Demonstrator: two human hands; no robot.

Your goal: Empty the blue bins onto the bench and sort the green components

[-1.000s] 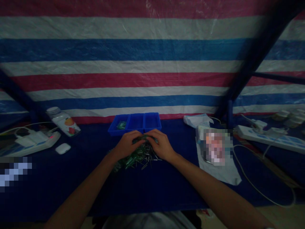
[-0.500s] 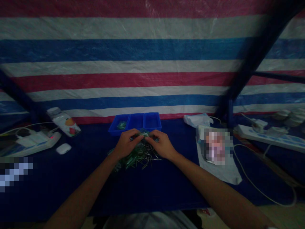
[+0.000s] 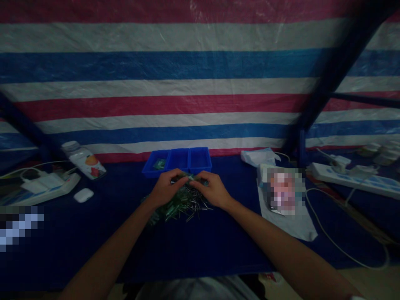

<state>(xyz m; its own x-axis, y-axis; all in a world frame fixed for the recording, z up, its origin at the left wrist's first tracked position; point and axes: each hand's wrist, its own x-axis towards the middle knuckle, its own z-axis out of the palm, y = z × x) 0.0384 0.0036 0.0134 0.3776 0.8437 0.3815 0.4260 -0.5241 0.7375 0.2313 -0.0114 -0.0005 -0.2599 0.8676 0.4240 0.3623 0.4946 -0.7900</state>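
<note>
My left hand and my right hand meet just in front of the blue tray, fingers closed and thumbs nearly touching. Between their fingertips is a small, see-through greenish packet, mostly covered by the fingers. Beneath the hands lies a loose heap: shiny green pieces to the left and thin metal pins to the right. The blue three-compartment tray stands behind, with a similar greenish packet in its left compartment.
A bottle, a white case and a power strip with cables are at left. At right are a white plastic wrapper, a white sheet under a blurred-out item, and another power strip. A striped tarp hangs behind.
Slightly less of the packet shows above my fingertips. Both hands have stayed almost in the same spot.
</note>
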